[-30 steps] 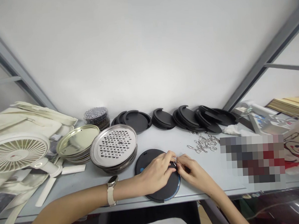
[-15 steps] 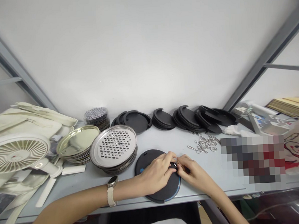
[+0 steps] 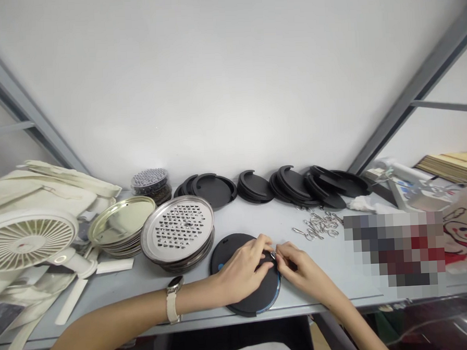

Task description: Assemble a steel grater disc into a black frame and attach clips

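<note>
A black round disc [image 3: 251, 297] with a blue strip along its rim lies near the table's front edge. My left hand [image 3: 244, 268] rests over it, fingers curled at its right rim, thumb and forefinger slightly parted. At that rim, my right hand [image 3: 301, 268] pinches a small shiny metal clasp [image 3: 273, 255]. How the clasp meets the disc is hidden by my fingers. Similar metal clasps [image 3: 320, 225] lie in a loose heap beyond my right hand.
Stacked perforated metal plates [image 3: 177, 230] and gold-coloured lids [image 3: 122, 222] stand left, beside a white fan [image 3: 29, 240]. Black round trays [image 3: 214, 190] line the back wall. Clear tubs [image 3: 151, 179] sit behind the plates. A printed bag [image 3: 465, 230] lies at right.
The gap between my left thumb and forefinger has widened slightly, showing more of the clasp. The disc has shifted a little to the left; my right hand stays almost still.
</note>
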Action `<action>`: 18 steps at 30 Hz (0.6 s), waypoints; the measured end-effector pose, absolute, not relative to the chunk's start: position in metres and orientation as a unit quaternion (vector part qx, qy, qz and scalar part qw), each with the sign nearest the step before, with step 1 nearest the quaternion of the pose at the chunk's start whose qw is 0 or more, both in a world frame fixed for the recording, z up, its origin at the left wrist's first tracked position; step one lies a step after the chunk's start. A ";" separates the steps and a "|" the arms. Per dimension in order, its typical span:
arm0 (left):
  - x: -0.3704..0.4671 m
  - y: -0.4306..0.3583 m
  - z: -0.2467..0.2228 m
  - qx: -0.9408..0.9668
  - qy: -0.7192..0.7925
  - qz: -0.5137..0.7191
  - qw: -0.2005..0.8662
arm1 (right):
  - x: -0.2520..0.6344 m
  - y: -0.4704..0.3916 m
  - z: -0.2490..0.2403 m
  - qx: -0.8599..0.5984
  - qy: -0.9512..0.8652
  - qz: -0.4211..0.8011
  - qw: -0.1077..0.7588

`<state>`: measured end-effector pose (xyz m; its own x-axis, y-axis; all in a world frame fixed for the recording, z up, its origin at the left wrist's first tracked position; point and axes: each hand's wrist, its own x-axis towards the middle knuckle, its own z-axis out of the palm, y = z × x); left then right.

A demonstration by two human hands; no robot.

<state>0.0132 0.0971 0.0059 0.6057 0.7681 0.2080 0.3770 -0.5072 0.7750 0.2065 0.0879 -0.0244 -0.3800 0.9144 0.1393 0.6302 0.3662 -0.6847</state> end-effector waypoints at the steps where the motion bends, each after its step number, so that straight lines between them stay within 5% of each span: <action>1: 0.013 0.097 0.006 0.822 0.350 0.275 0.356 | 0.206 0.088 -0.024 -0.492 -0.784 0.274 0.261; 18: 0.015 0.098 0.006 0.814 0.337 0.268 0.390 | 0.207 0.089 -0.023 -0.479 -0.801 0.258 0.248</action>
